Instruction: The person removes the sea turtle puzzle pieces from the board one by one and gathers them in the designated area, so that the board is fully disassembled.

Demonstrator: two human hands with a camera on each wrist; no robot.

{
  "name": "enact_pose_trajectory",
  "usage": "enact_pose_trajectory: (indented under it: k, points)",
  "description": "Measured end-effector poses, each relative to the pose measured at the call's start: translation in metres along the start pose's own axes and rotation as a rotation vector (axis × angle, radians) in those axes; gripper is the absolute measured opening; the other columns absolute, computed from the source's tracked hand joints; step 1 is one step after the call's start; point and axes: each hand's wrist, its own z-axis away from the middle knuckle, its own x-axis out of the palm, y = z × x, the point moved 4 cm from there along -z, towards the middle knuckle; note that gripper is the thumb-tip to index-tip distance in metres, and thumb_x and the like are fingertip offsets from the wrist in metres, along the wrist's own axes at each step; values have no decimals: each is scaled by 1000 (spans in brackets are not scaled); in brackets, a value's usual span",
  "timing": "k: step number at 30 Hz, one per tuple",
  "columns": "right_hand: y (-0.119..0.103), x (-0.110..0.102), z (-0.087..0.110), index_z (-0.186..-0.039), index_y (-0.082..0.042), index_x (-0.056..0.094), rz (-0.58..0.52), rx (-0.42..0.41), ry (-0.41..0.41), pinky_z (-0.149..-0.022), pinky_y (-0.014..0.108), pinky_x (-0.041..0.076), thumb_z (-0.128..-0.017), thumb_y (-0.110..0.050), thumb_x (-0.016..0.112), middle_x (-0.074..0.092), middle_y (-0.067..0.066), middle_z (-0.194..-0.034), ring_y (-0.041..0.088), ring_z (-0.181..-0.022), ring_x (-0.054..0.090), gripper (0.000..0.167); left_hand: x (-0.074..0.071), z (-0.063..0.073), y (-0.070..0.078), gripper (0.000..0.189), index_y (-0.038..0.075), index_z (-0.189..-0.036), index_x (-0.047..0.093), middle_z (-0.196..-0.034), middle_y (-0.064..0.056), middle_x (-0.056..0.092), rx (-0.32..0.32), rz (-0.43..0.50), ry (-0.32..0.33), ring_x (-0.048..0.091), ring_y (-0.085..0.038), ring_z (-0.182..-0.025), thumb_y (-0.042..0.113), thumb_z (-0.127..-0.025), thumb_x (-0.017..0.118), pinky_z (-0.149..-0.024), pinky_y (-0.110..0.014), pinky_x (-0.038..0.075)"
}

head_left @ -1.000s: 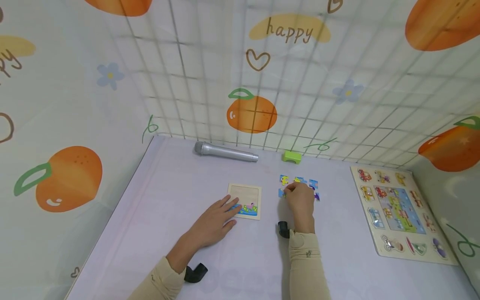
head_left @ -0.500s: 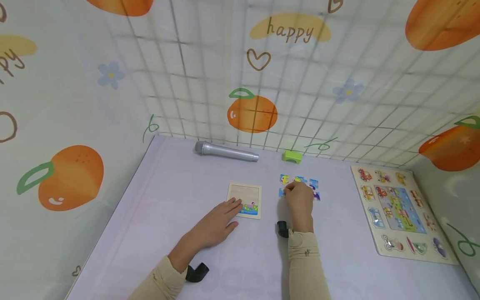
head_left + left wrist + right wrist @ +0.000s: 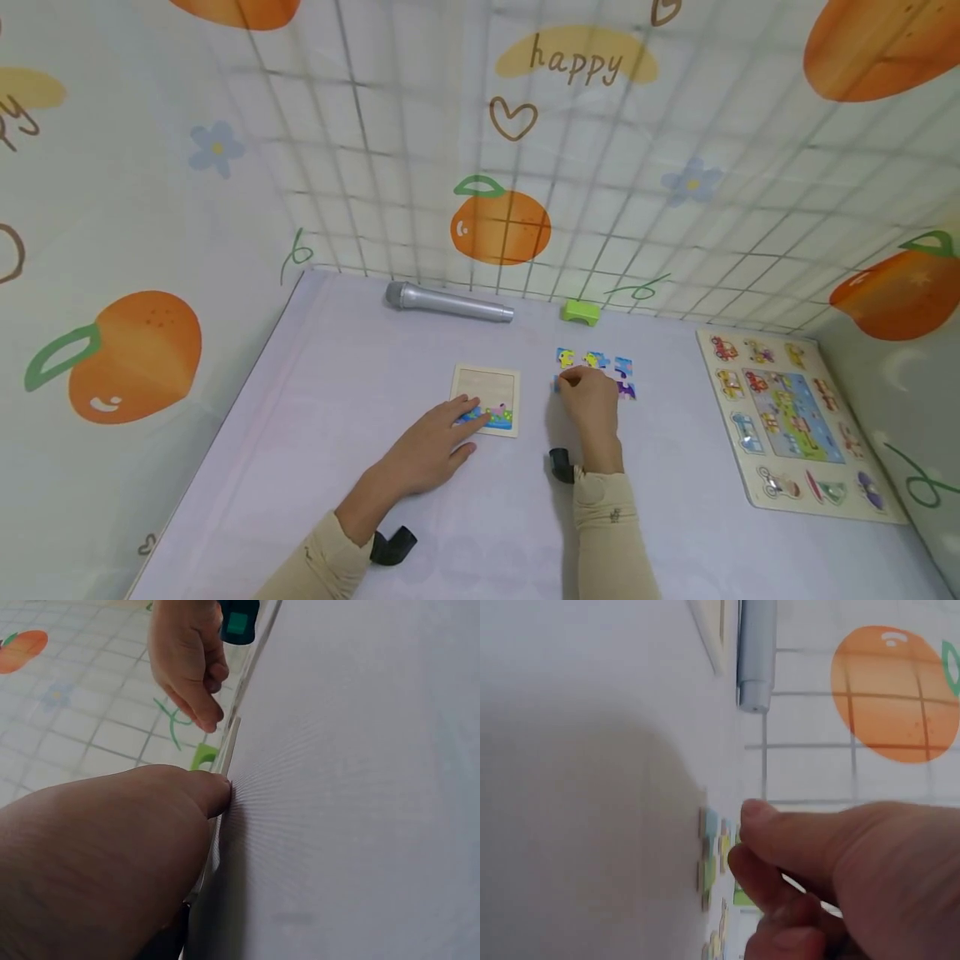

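Note:
A small square wooden puzzle tray (image 3: 487, 382) lies mid-table, with a colourful picture piece (image 3: 501, 412) along its near side. My left hand (image 3: 427, 446) rests its fingers, fairly straight, on the tray's lower left part. Loose jigsaw pieces (image 3: 623, 367), blue, yellow and purple, are laid out to the right of the tray. Over their near left side hovers my right hand (image 3: 592, 410), fingers curled and thumb close to the index finger. In the right wrist view no piece shows between the thumb (image 3: 759, 816) and index finger; several pieces (image 3: 707, 874) lie just beyond.
A silver toy microphone (image 3: 450, 302) and a green arched block (image 3: 581, 312) sit along the back edge. At the right lies a large wooden picture puzzle board (image 3: 761, 467). Wrist camera mounts, black, stick out beside the left (image 3: 393, 546) and right (image 3: 561, 465) cuffs.
My right hand has shifted slightly left over the loose pieces, uncovering more of those at the right. The left fingers have moved a little across the tray and spread apart again.

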Motion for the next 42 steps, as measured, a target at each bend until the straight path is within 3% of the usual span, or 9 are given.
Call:
enact_pose_trajectory:
  k: [10,21,29,42]
  points:
    - [-21,26,15,-102,-12,80,-25,-187,-146,-68,26,49,-93,-22,75,77,3,-100,17,-80,61,14,-1,2,-1,51,25,-155,46,-167,1,34,-18,1,13,29,-23,-156,38,-106,53,-125,-45,33]
    - [-34,39,26,-95,-19,83,18,-369,-267,-75,30,51,-91,-24,78,76,-4,-97,11,-81,60,7,-4,3,-1,50,24,-154,48,-165,0,37,6,-10,35,31,-24,-155,37,-106,55,-124,-46,35]
    - [-36,44,32,-101,-17,81,-10,-387,-361,-71,28,52,-87,-24,83,71,-6,-89,11,-77,59,15,-1,2,-2,51,26,-155,46,-166,0,36,16,-15,45,31,-24,-155,38,-106,55,-124,-46,35]
    - [-34,46,32,-97,-15,78,-13,-387,-355,-70,28,50,-92,-26,78,69,-5,-89,10,-77,57,12,0,0,0,53,23,-155,46,-166,-3,36,37,-45,29,30,-25,-155,37,-105,56,-125,-45,32]
